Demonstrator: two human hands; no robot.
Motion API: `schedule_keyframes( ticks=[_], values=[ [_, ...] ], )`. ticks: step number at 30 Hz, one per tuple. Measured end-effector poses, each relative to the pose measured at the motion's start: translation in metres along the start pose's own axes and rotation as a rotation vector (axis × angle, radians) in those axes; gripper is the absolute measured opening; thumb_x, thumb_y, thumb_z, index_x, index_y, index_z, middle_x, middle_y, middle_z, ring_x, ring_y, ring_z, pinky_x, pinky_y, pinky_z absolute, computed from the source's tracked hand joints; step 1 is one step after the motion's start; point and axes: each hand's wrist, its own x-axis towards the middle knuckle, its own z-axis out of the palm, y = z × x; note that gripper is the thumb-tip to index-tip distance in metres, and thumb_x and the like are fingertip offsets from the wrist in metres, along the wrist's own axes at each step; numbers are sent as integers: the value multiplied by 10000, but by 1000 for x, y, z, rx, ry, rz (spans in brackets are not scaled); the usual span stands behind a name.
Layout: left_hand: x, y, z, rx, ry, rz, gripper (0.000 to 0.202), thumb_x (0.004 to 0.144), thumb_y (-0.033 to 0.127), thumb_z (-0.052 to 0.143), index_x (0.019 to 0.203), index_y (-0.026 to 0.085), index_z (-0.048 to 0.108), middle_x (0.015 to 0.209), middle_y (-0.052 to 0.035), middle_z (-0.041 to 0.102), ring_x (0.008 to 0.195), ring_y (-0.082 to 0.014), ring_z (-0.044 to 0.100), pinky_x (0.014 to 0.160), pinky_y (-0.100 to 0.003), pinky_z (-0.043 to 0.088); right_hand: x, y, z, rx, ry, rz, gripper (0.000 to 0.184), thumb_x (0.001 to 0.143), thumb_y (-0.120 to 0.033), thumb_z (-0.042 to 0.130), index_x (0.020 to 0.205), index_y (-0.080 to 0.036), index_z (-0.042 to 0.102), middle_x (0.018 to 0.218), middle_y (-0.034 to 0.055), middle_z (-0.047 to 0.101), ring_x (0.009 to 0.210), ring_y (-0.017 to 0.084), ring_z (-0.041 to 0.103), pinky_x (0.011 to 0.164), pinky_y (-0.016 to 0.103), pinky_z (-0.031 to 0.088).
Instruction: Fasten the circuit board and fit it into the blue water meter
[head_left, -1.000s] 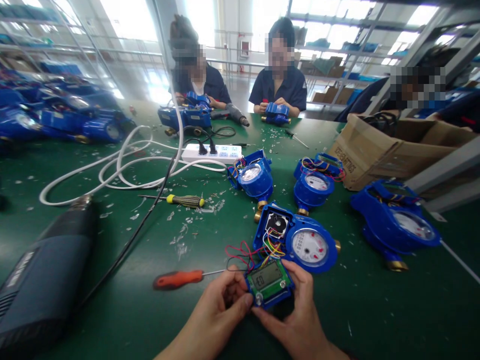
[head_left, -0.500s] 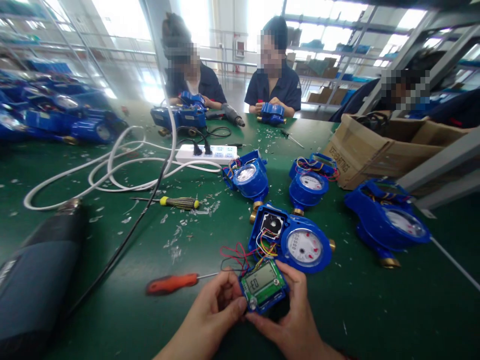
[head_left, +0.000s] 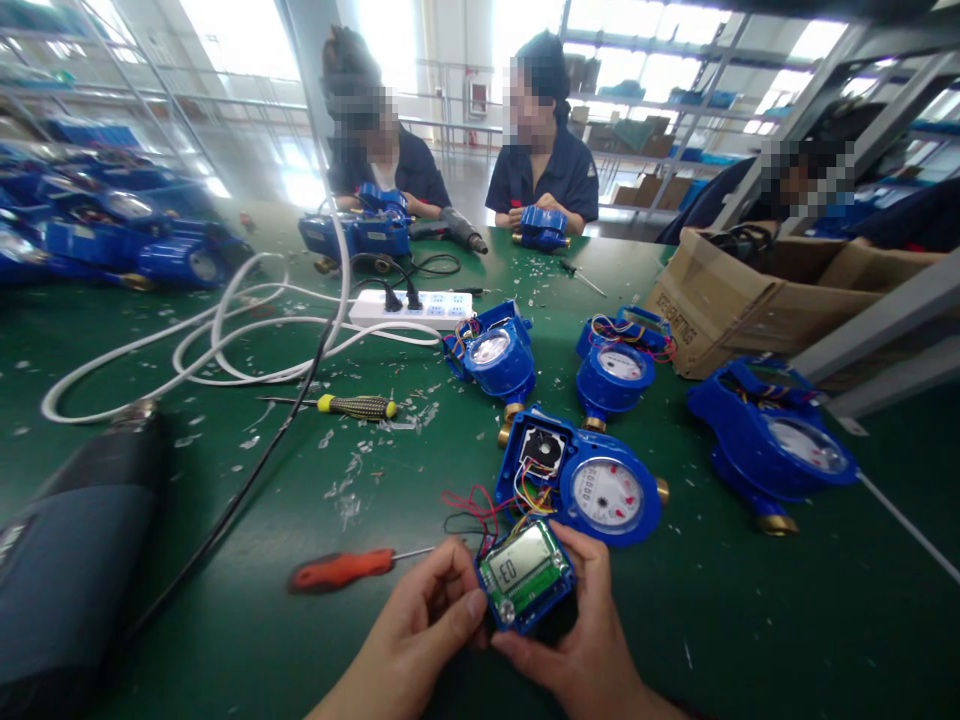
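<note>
Both my hands hold a small blue display module (head_left: 523,572) with a green circuit board and an LCD reading "E0". My left hand (head_left: 420,635) pinches its left side and my right hand (head_left: 589,640) grips its right side. Coloured wires (head_left: 495,503) run from the module up to an open blue water meter (head_left: 581,485) lying just beyond it on the green table (head_left: 787,610). A red-handled screwdriver (head_left: 341,569) lies left of my left hand.
Three more blue meters (head_left: 495,358) (head_left: 615,370) (head_left: 772,445) lie beyond. A yellow-black screwdriver (head_left: 356,406), white power strip (head_left: 412,308), white cable (head_left: 210,350) and dark heat gun (head_left: 64,560) are at left. A cardboard box (head_left: 750,295) stands at right. Co-workers sit across the table.
The module has tilted a little in my hands, and the view has shifted slightly. My grip stays the same.
</note>
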Motion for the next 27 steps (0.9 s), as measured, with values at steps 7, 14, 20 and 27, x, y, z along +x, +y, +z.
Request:
schedule_keyframes(
  ticks=[7, 14, 20, 27],
  values=[
    [-2, 1, 0, 16, -22, 27, 261, 844, 404, 524, 782, 163, 446, 710, 14, 487, 676, -105, 442, 619, -226, 331, -1, 0, -1, 98, -33, 45, 807, 613, -505, 751, 1210, -274, 259, 1118, 74, 500, 990, 269, 547, 844, 402, 458],
    [-7, 4, 1, 35, -33, 65, 250, 841, 390, 536, 770, 159, 472, 703, 2, 512, 661, -103, 462, 616, -219, 339, 3, -5, 1, 394, -95, 100, 803, 606, -489, 768, 1184, -265, 257, 1087, 72, 555, 969, 252, 572, 835, 367, 458],
    [-12, 6, 3, 5, -38, 105, 255, 832, 393, 552, 769, 156, 484, 748, -7, 524, 655, -95, 487, 615, -213, 363, 6, -17, 5, 661, -126, 162, 765, 613, -519, 753, 1144, -261, 266, 1034, 65, 603, 933, 231, 599, 808, 327, 461],
    [-10, -2, 5, -25, 98, 116, 206, 837, 350, 556, 843, 199, 416, 695, 32, 476, 573, -74, 458, 528, -186, 383, 4, -12, 9, 639, -147, 137, 780, 620, -512, 740, 1151, -251, 231, 1038, 89, 596, 934, 258, 596, 806, 388, 464]
  ],
)
